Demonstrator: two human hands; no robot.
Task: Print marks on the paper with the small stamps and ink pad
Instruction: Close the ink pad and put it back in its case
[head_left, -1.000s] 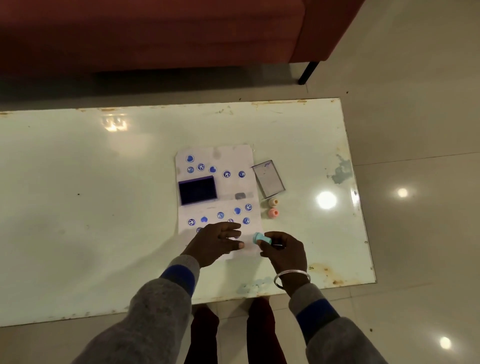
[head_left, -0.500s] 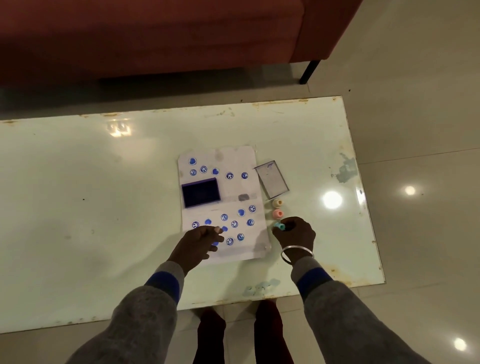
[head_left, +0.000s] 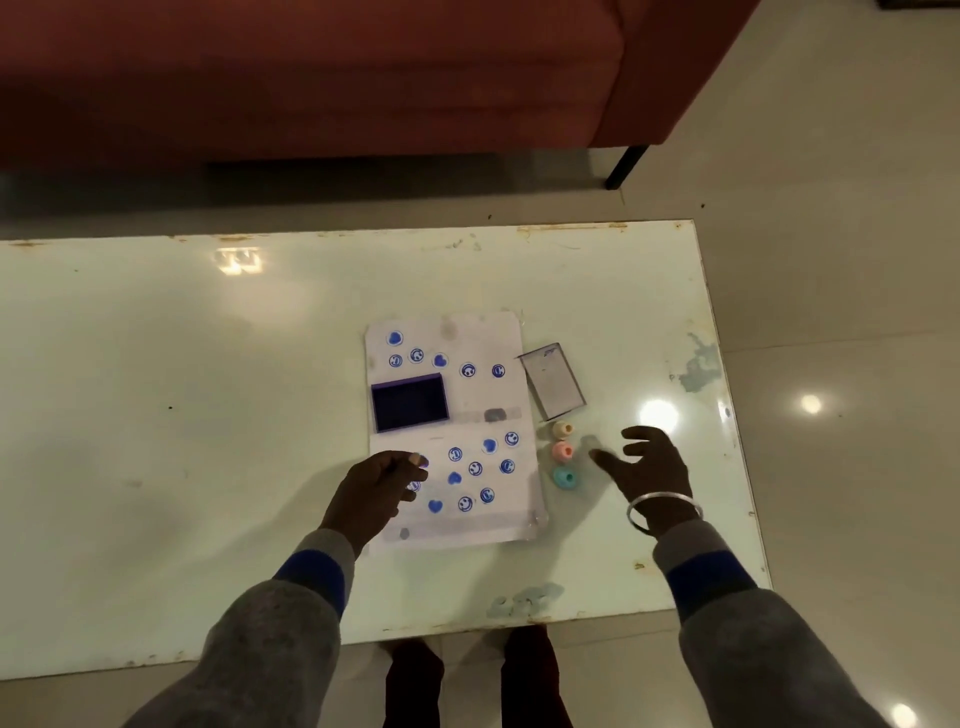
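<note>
— Head view first: where is the paper (head_left: 483, 400)?

— Flat on the pale table (head_left: 182, 415), toward its right end, nearer the front edge than the far one. Blue marks, hearts and round faces, dot its far and near parts.

— And the ink pad (head_left: 409, 401)?

— Open, dark blue, lying on the paper's left half, between the two groups of marks. Its clear lid (head_left: 552, 381) lies on the table just off the paper's right edge.

— The stamps?

— Three in a row along the paper's right edge: yellow stamp (head_left: 562, 429) farthest, pink stamp (head_left: 562, 451) in the middle, teal stamp (head_left: 564, 477) nearest the front edge. None is held.

— The hands?

— The left hand (head_left: 376, 493) rests on the paper's near left part, fingers curled loosely together, holding nothing I can make out. The right hand (head_left: 647, 470), a bangle (head_left: 662, 508) at its wrist, is just right of the stamps, fingers spread and empty, apart from the teal stamp.
</note>
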